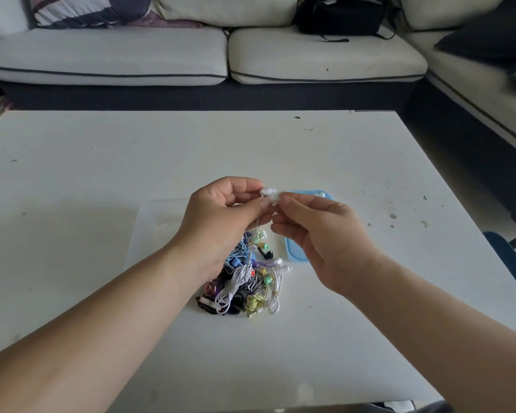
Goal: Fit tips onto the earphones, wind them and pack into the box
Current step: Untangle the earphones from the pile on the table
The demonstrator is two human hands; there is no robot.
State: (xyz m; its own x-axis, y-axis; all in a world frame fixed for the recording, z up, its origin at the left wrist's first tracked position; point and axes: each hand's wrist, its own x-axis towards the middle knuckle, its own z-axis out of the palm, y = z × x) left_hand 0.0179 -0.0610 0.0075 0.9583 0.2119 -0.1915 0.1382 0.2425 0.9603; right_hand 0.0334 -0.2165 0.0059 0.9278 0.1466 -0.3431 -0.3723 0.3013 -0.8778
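On the bench (102, 174), the earphone pile (245, 281) lies nearest us. Above it, left grip (221, 213) pinches a white earbud (267, 191), right grip (316, 234) a tip (274, 198) against it; winding and packing into the clear box (158, 216) beyond remain, we judge.

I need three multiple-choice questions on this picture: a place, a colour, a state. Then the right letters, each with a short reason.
1. Where does the pile of earphones lie?
A. on the sofa
B. on the table, below the left hand and right hand
C. in a drawer

2. What colour is the earbud that the left hand holds?
A. red
B. black
C. white

3. What is the left hand doing?
A. pinching the earbud
B. lying flat
C. pointing

B: the pile rests on the table under both raised hands.
C: the earbud is plainly white.
A: its finger and thumb pinch the earbud, while the right hand pinches a white tip.
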